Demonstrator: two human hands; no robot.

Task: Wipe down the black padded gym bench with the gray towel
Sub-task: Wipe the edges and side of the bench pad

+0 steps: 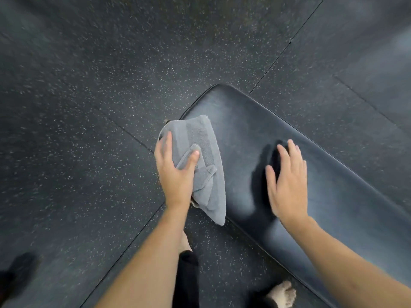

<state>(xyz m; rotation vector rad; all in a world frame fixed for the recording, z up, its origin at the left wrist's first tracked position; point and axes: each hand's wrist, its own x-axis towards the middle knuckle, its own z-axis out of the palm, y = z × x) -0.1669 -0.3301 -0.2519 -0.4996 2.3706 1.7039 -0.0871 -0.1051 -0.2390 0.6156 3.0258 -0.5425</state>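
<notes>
Gray towel (200, 165) sits at the near-left edge of the black padded bench (266, 130), folded and bunched into a long wedge — part lies on the pad, part hangs over the edge above the floor. Left hand (175, 172) grasps it from the outer side: thumb pressed on top over a fold, other fingers wrapped around the far edge of the cloth, mostly hidden behind it. The towel's pointed lower end sticks out past the wrist toward the person.

Bench pad runs diagonally from upper centre to lower right, rounded corner at the far end, raised seam along the edge. Surface looks hazy-dull with a smeared sheen. Right hand (289, 181) is over the middle of the pad, released, fingers spread and flat, holding nothing; a dark shadow lies directly to its left on the pad. Cannot tell whether the palm touches the pad or hovers just above it. Nothing lies on the pad between the towel and the far end.

Around: dark speckled rubber floor (89, 107) in large tiles, seams crossing under the bench. Person's bare foot (282, 292) near the bottom edge beside the bench, black trouser leg (186, 274) between the forearms. A dark blurred shape (17, 272) at bottom left — cannot tell what it is.
</notes>
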